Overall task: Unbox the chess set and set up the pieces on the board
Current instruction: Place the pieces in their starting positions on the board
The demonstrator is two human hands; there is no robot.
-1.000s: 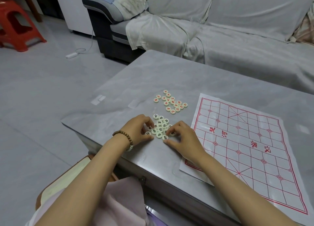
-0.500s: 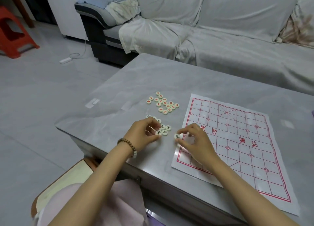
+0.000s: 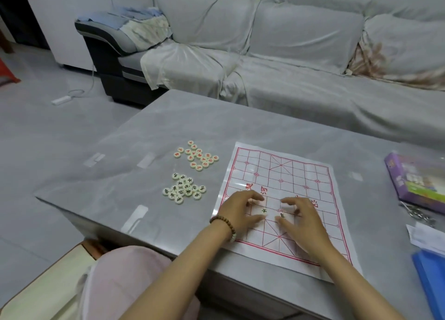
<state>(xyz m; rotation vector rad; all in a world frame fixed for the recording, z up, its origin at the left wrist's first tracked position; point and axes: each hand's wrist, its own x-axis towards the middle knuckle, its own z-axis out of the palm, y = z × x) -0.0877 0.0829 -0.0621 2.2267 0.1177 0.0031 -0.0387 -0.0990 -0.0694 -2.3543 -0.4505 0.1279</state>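
Head: left hand (image 3: 240,211), right hand (image 3: 301,219) loosely pinch pieces (image 3: 263,211).

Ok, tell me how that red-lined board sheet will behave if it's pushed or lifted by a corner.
The board sheet looks paper-thin, so lifted by a corner it would probably flop and bend. It lies on the glossy table, so a push would likely slide it. The two black-marked pieces there, if resting on it, would probably shift too.
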